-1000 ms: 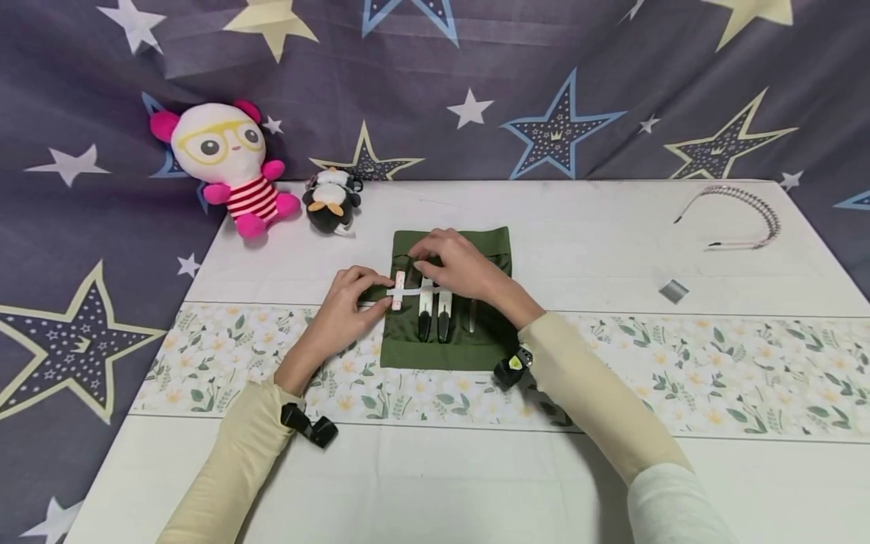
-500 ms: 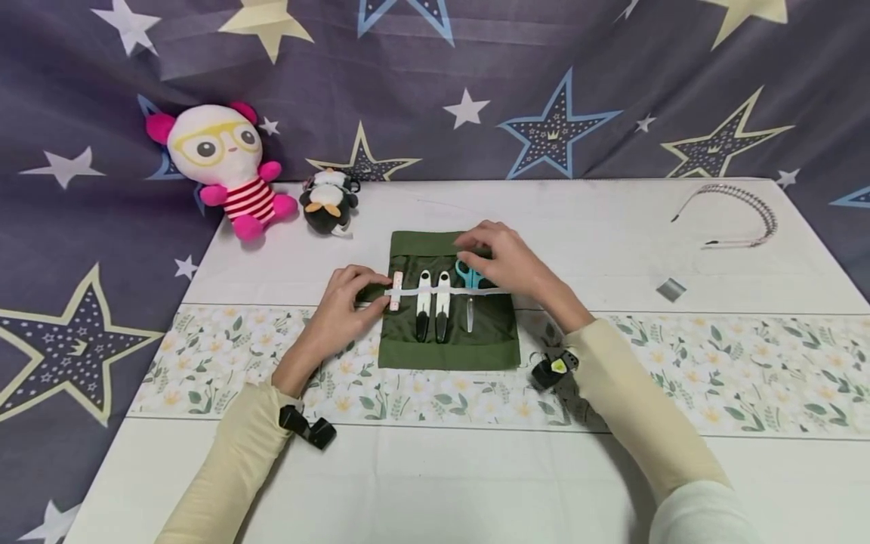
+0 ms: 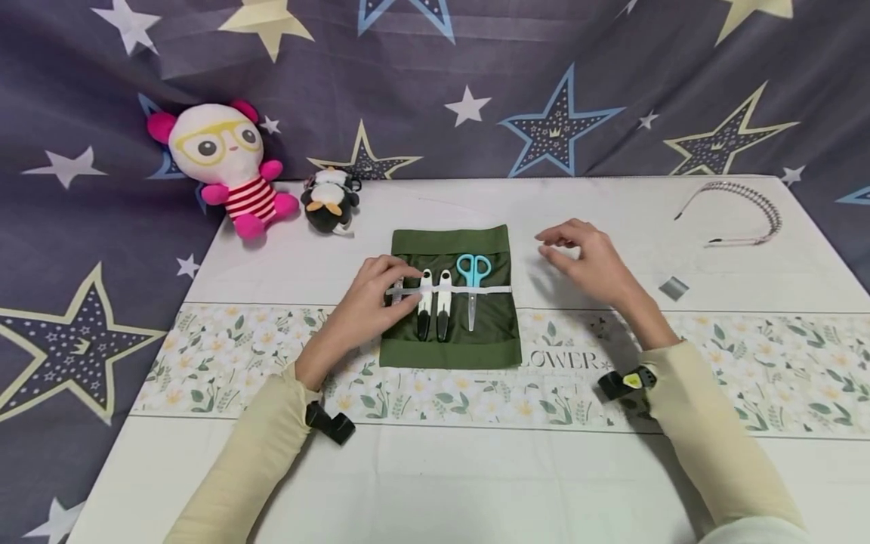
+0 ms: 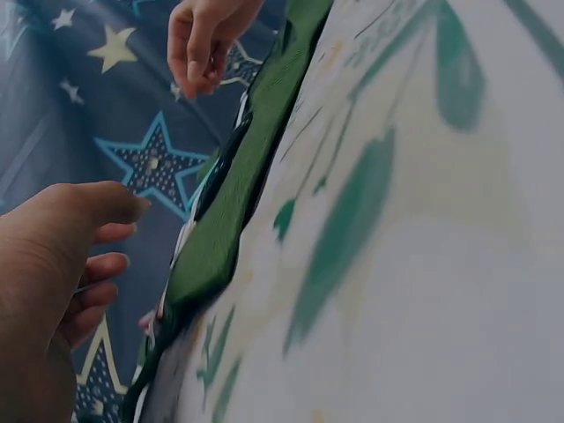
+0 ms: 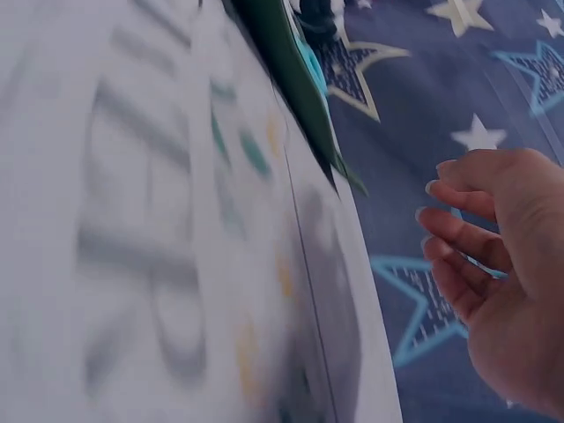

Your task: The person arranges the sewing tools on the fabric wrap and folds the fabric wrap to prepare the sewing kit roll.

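Note:
A dark green cloth pouch (image 3: 448, 353) lies spread on the table, a white elastic strap (image 3: 499, 289) running across it. Under the strap sit turquoise-handled scissors (image 3: 473, 276) and two slim white tools with black ends (image 3: 444, 302). My left hand (image 3: 370, 298) hovers over the pouch's left side, fingertips beside the nearer white tool; it mostly hides a small pale item (image 3: 398, 285) at the strap's left end. In the left wrist view its fingers are loosely bent, with nothing between them. To the right of the pouch, my right hand (image 3: 590, 261) is raised, loosely curled and holding nothing.
A pink-and-white plush toy (image 3: 227, 170) and a small penguin plush (image 3: 329, 200) sit at the back left. Towards the back right lie a headband (image 3: 754, 200) and a small grey square (image 3: 674, 289). A star-patterned curtain (image 3: 421, 91) hangs behind the table.
My right hand has moved right, off the pouch, uncovering the scissors. My left hand has shifted right from the pale item towards the white tools.

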`<action>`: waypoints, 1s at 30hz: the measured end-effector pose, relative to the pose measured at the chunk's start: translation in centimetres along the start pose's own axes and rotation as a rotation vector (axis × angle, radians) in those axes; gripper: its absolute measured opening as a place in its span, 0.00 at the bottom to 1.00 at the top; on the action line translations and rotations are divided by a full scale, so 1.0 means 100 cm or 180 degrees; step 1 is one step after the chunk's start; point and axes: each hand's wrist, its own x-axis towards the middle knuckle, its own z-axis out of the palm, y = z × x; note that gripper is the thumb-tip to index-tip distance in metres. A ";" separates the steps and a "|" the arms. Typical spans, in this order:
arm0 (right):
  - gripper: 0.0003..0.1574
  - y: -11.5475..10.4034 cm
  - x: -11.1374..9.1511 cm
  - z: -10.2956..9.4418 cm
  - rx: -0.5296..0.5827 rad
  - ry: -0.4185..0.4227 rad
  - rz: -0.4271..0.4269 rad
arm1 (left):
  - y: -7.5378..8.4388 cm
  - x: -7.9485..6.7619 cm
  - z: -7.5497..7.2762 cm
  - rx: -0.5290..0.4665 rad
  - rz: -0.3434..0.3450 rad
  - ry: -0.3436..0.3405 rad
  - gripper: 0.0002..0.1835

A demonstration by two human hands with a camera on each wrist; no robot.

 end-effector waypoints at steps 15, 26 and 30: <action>0.15 0.043 -0.068 -0.072 -0.0513 0.0655 0.0440 | 0.027 0.031 0.029 0.0184 0.0318 -0.0200 0.19; 0.22 0.068 -0.111 -0.096 -0.0619 0.0628 0.1000 | 0.033 0.048 0.049 0.0082 0.0331 -0.0388 0.19; 0.27 0.071 -0.119 -0.101 -0.0668 0.0360 0.1262 | 0.033 0.051 0.056 0.0096 0.0379 -0.0379 0.18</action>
